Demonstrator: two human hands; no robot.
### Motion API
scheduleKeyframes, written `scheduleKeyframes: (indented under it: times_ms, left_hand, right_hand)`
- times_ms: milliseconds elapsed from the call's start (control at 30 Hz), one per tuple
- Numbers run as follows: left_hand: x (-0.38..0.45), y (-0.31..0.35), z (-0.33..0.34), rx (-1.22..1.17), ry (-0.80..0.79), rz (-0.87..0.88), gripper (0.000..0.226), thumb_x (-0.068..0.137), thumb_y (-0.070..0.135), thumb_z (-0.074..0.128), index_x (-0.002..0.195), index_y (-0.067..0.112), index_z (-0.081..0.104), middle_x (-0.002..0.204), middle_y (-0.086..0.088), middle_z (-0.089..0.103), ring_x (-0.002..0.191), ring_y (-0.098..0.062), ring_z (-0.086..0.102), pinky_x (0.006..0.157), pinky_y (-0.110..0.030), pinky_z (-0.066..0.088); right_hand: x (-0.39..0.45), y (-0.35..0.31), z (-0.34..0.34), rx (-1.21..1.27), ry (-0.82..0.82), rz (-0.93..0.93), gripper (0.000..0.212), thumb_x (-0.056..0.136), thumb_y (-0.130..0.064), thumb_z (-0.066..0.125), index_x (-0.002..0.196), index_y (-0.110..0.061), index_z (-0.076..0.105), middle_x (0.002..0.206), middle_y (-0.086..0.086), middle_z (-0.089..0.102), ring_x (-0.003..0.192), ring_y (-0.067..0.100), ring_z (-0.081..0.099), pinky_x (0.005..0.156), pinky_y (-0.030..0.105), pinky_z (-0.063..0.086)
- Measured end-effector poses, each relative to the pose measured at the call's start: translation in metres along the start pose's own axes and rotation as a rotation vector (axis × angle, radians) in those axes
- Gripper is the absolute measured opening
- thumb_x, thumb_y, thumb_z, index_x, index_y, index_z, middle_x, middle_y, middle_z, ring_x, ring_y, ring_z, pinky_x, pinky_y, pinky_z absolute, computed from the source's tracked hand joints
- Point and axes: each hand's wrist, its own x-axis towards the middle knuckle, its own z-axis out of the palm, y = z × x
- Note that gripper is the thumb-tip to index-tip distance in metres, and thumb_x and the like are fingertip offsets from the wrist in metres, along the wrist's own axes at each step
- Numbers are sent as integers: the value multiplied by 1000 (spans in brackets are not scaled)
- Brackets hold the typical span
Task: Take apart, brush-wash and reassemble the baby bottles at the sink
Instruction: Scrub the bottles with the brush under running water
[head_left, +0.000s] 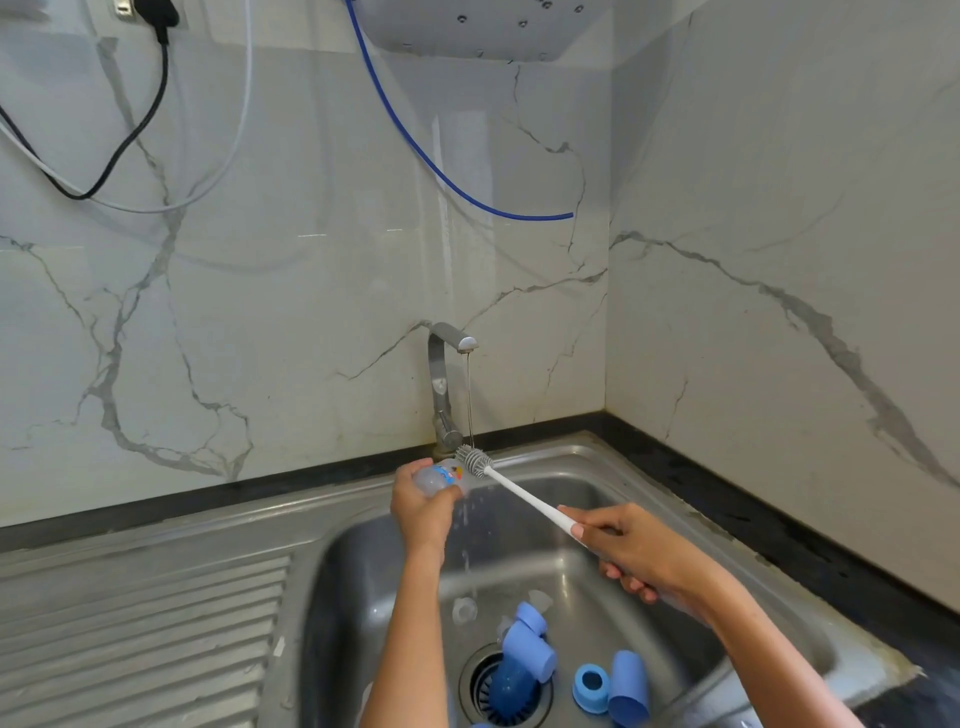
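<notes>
My left hand (423, 506) grips a clear baby bottle (440, 478) with a coloured print, held on its side under the tap's thin water stream (469, 400). My right hand (631, 551) holds the white handle of a bottle brush (524, 493). The brush's grey bristle head (474, 459) sits just at the bottle's mouth, in the stream. In the basin below lie blue bottle parts: two caps (530, 647) (628, 686), a screw ring (591, 687) and clear teats (465, 609).
A steel tap (441, 384) stands at the back of the steel sink (769, 613). The drain strainer (485, 691) holds a blue piece. A ribbed drainboard (140, 639) lies to the left. Marble walls meet in a corner at right; cables hang above.
</notes>
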Motion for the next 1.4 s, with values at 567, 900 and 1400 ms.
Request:
scheduleKeyframes:
  times_ms: [567,900,1400]
  left_hand:
    - [16,-11,-5,-432,-244,-282,52,86,8,64,136,7,47,126,-18,55,100,-22,57,71,-26,50]
    - [21,-16,3,-766,-170,-516,25,96,32,50,98,8,58,131,-18,54,102,-22,58,88,-32,48]
    - [24,8,22,-473,-320,-584,27,97,33,51,112,10,51,102,-18,58,90,-30,59,74,-47,51]
  right_hand:
    - [6,10,-25,-9,127,15,34,101,-30,48,133,-36,54,59,-1,45,40,5,32,37,19,28]
    - [0,11,-42,106,16,5,28,98,-30,54,125,-31,63,54,-2,50,38,6,32,36,18,28]
    - [0,22,-49,-80,-22,17,27,97,-29,54,121,-37,64,52,-1,49,38,6,33,38,20,29]
